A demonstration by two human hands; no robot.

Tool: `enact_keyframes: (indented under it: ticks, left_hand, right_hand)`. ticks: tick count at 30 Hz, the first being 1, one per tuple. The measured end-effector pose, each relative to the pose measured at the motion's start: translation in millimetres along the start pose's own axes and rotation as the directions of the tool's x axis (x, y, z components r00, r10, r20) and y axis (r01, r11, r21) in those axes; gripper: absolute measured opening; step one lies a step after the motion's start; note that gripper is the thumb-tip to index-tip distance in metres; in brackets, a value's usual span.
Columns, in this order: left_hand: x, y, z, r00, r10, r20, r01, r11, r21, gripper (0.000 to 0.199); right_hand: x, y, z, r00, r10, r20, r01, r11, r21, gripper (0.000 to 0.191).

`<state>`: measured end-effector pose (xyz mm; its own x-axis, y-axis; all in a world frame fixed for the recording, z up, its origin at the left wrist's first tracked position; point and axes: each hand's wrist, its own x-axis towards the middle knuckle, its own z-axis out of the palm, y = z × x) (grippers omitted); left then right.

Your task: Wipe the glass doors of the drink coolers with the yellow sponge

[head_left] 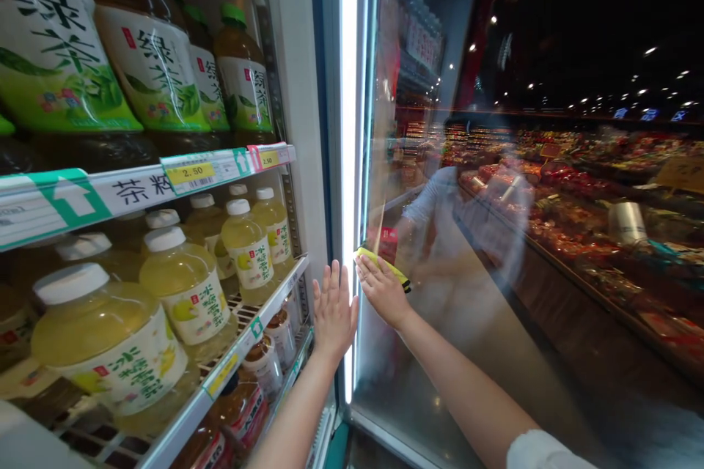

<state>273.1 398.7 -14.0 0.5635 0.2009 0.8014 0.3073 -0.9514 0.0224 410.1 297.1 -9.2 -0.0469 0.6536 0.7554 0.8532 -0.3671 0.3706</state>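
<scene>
My right hand (380,289) presses a folded yellow cloth (391,271) with a dark edge against the glass door (440,366), close to its lit inner edge. To its left, my left hand (334,308) is raised with the fingers stretched out. It is beside the bright light strip (350,161) on the cooler frame; whether the palm touches the frame cannot be told. Mist covers the lower part of the glass, and a person's reflection shows in it.
On the left, cooler shelves hold green tea bottles (148,62) above and pale yellow drink bottles (113,344) below. A shelf edge with price tags (190,174) juts near my left arm. More bottles (242,410) stand lower. Produce displays (577,234) appear through the glass.
</scene>
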Motion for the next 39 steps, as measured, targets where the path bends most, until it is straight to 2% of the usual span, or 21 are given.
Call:
enact_keyframes:
  ticks: [2, 5, 7, 9, 11, 13, 15, 17, 20, 24, 28, 32, 35, 39]
  left_hand:
    - [-3.6, -0.7, 1.7, 1.000, 0.011, -0.020, -0.011, 1.000, 0.018, 0.078]
    - [-8.8, -5.0, 7.4, 0.998, 0.028, -0.051, -0.027, 0.999, 0.026, 0.077]
    - [-10.8, -8.5, 13.5, 0.997, 0.032, -0.071, -0.031, 0.999, 0.019, 0.077]
    - [-11.1, -11.3, 21.4, 0.995, 0.033, -0.093, -0.033, 0.999, 0.003, 0.077]
    - [-10.1, -13.0, 30.4, 0.993, 0.033, -0.118, -0.035, 0.999, -0.019, 0.075]
    - [-8.5, -13.8, 39.7, 0.988, 0.040, -0.146, -0.046, 0.998, -0.038, 0.074]
    - [-7.0, -14.4, 48.4, 0.983, 0.051, -0.177, -0.062, 0.997, -0.053, 0.073]
    - [-6.1, -15.0, 55.8, 0.977, 0.062, -0.204, -0.077, 0.994, -0.071, 0.073]
    - [-4.8, -15.6, 63.9, 0.971, 0.073, -0.228, -0.098, 0.990, -0.103, 0.075]
    - [3.3, -14.7, 71.4, 0.962, 0.091, -0.257, -0.128, 0.983, -0.134, 0.076]
    - [16.9, -9.9, 77.7, 0.947, 0.089, -0.309, -0.148, 0.974, -0.173, 0.075]
    - [21.4, 0.1, 83.5, 0.931, 0.109, -0.349, -0.187, 0.962, -0.198, 0.073]
    - [18.3, 11.8, 88.1, 0.916, 0.149, -0.373, -0.235, 0.952, -0.196, 0.073]
    - [15.9, 30.0, 95.9, 0.902, 0.180, -0.392, -0.274, 0.941, -0.198, 0.074]
  right_hand:
    - [-16.7, -2.9, 2.0, 0.998, -0.063, -0.005, 0.063, 0.998, -0.002, 0.041]
    - [-41.6, 5.3, -8.3, 0.995, -0.103, 0.008, 0.103, 0.995, 0.002, 0.043]
    - [-44.2, 11.7, -16.0, 0.998, -0.067, 0.011, 0.067, 0.998, -0.017, 0.045]
    - [-34.6, 12.2, -17.0, 1.000, -0.011, 0.003, 0.011, 0.998, -0.054, 0.045]
    - [-21.2, 5.7, -8.7, 0.999, 0.028, -0.017, -0.030, 0.995, -0.094, 0.044]
    - [-15.3, -4.0, 5.5, 0.999, 0.016, -0.049, -0.022, 0.992, -0.124, 0.043]
    - [-22.5, -10.8, 18.2, 0.997, -0.043, -0.068, 0.033, 0.991, -0.133, 0.042]
    - [-39.2, -10.7, 22.2, 0.992, -0.107, -0.066, 0.098, 0.988, -0.121, 0.043]
    - [-60.0, 1.2, 10.0, 0.993, -0.112, -0.046, 0.106, 0.988, -0.115, 0.046]
    - [-50.3, 15.3, -9.9, 0.997, 0.003, -0.078, -0.016, 0.986, -0.163, 0.045]
    - [-41.6, 10.2, -3.0, 0.992, -0.018, -0.125, -0.013, 0.970, -0.243, 0.043]
    - [-77.6, 10.3, -2.3, 0.992, -0.097, -0.083, 0.075, 0.970, -0.233, 0.039]
    - [-101.0, 25.0, -23.9, 0.986, -0.141, -0.088, 0.116, 0.962, -0.248, 0.037]
    - [-91.3, 42.6, -50.4, 0.990, -0.010, -0.139, -0.034, 0.950, -0.311, 0.038]
